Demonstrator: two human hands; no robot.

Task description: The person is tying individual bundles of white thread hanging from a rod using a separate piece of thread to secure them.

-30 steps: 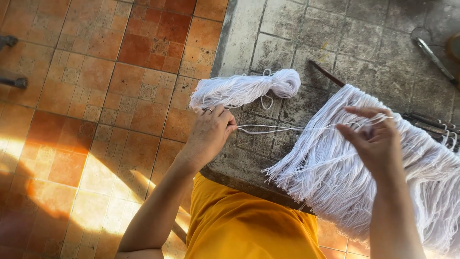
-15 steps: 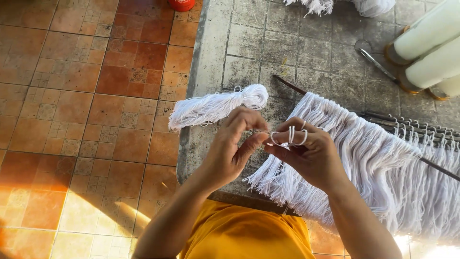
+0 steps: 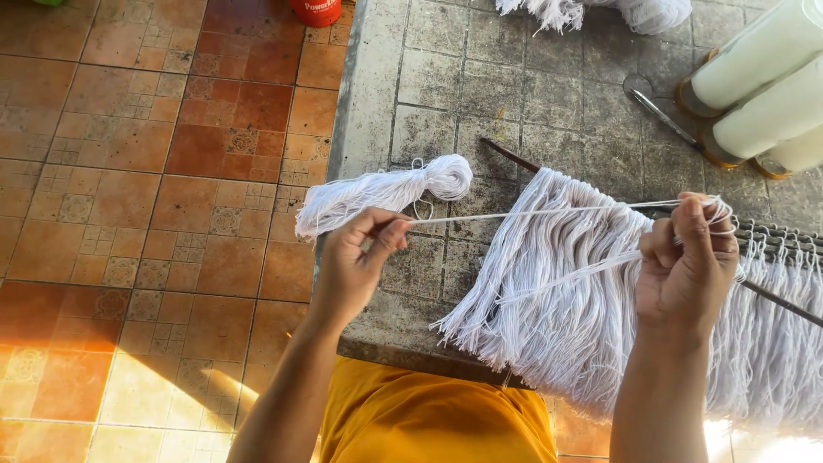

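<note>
Over the fringe (image 3: 566, 300), both hands have drawn the string (image 3: 549, 211) taut.

Gray stone table (image 3: 446, 77), w/ square tiles, dirty. On it: a small white yarn bundle (image 3: 386, 190) near the left edge, a big white fringe (image 3: 566, 300) on a dark rod (image 3: 514, 157) hanging over the front edge, 3 white spools (image 3: 763, 86) at top right, a metal tool (image 3: 656, 103) beside them, & more white yarn (image 3: 591, 10) at the top.
</note>
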